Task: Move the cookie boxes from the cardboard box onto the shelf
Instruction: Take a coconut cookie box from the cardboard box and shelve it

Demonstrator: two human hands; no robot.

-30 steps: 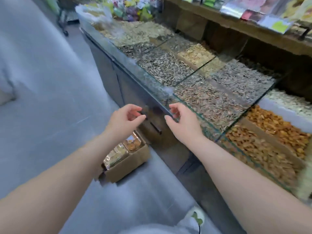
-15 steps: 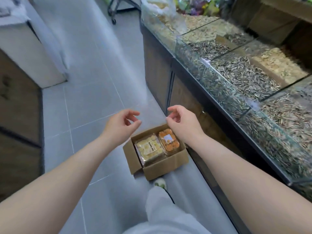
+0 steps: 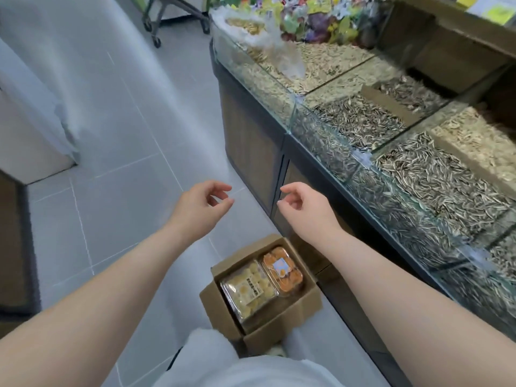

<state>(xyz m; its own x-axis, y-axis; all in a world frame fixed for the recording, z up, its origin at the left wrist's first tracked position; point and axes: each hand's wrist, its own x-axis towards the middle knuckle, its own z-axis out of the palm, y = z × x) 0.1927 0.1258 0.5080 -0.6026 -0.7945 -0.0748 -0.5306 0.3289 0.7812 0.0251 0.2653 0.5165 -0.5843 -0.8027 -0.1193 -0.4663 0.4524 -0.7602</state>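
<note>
Both hands are empty, fingers loosely curled: the left hand (image 3: 199, 209) and right hand (image 3: 305, 209) hang over the grey tiled floor (image 3: 111, 163). Well below the fingertips, nearer the body, the open brown cardboard box (image 3: 290, 322) sits on the floor with two clear plastic cookie boxes side by side: one of pale yellow cookies (image 3: 248, 289) under the left fingers, one of orange cookies (image 3: 282, 270) under the right. They look light, thin-walled, slick and crushable; best taken by the long edges, fingers on opposite sides, without squeezing the lid.
</note>
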